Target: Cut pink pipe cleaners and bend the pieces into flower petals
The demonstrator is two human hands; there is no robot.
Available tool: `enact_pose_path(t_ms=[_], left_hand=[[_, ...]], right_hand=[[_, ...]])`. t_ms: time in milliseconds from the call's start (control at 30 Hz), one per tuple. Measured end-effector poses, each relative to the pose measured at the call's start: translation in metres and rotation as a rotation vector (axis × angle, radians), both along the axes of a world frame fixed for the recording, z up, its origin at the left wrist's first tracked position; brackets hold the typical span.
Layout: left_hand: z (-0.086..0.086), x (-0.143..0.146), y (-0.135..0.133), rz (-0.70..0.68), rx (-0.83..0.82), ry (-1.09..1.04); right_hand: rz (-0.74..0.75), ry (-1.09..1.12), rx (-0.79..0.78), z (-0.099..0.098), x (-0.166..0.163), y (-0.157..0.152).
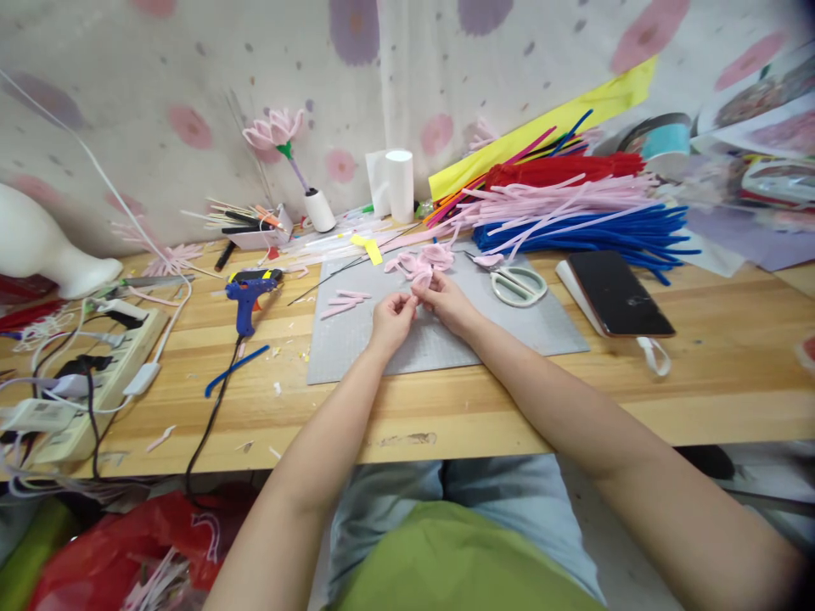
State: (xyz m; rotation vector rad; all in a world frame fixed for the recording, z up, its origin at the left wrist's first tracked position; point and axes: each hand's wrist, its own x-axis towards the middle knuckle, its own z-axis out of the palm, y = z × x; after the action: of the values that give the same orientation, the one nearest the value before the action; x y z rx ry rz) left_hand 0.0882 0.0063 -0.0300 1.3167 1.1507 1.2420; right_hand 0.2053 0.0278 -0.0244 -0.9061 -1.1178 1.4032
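Observation:
My left hand point(393, 321) and my right hand point(446, 301) meet fingertip to fingertip over the grey cutting mat point(356, 348). Both are closed in a pinch on a small pink pipe cleaner piece point(420, 277), mostly hidden by the fingers. Just beyond them lie bent pink pipe cleaner loops point(436, 255). Short pink pipe cleaner lengths point(344, 304) rest on the mat left of my hands. Scissors with pale handles point(519, 287) lie to the right, near a small pink piece point(489, 260).
A blue glue gun point(245, 301) and a power strip point(102, 382) with tangled cables occupy the left. At the back stand a pink flower point(275, 131) in a white holder and a white cylinder point(401, 187). Blue pipe cleaners point(586, 238) and a phone point(619, 293) lie right.

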Motion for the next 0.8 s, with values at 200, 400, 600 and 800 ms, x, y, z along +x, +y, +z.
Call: enact_pose_path(t_ms=[200,400,600,800], left_hand=[[0.001,0.005,-0.002,0.088,0.099,-0.077],[-0.004,0.010,-0.004,0.222,0.196,0.050],[-0.011,0.010,-0.003,0.256,0.240,0.113],[0.000,0.011,0.000,0.121,0.094,-0.028]], right_hand=[[0.085,0.185,-0.193,0.004,-0.010,-0.005],[0.094,0.259,-0.276,0.005,-0.018,-0.007],[0.138,0.307,-0.352,0.004,-0.018,-0.005],[0.164,0.274,-0.328,0.007,-0.014,-0.002]])
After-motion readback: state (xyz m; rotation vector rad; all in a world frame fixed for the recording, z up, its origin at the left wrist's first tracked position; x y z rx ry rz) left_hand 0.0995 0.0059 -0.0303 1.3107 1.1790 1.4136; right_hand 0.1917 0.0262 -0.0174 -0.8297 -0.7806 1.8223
